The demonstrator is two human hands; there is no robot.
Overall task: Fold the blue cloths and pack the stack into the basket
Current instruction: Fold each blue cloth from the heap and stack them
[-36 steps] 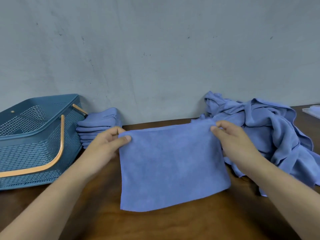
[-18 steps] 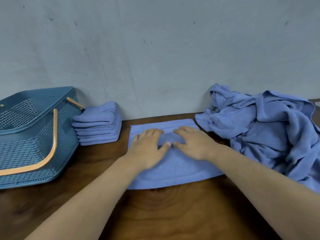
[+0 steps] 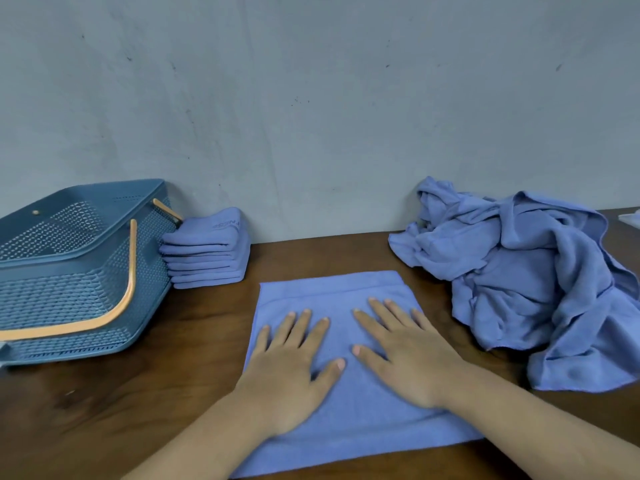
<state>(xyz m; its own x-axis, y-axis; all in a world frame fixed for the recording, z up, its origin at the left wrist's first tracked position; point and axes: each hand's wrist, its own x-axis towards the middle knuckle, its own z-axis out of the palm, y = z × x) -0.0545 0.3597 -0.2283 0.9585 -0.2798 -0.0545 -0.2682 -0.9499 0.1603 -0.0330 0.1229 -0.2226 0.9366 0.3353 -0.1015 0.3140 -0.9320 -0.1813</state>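
Near center on tabletop (image 3: pixel 173 403), both hands, left (image 3: pixel 287 372) and right (image 3: pixel 408 355), lie flat, fingers spread, pressing folded blue cloth (image 3: pixel 332 292); gripping nothing.

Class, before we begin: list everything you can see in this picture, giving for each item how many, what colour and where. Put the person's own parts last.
basket: one, dark blue mesh, left side of the table
handles: two, orange, folded down on the basket
folded stack: one stack of several cloths, blue, right of the basket, by the wall
flat cloth: one, blue, centre of the table, under both hands
loose pile: one heap of unfolded cloths, blue, right side of the table
pale object: one, whitish, far right edge, cut off, cannot identify
table: one, dark brown wood, under everything
wall: one, grey, behind the table
left hand: one, fingers spread, pressing the flat cloth
right hand: one, fingers spread, pressing the flat cloth
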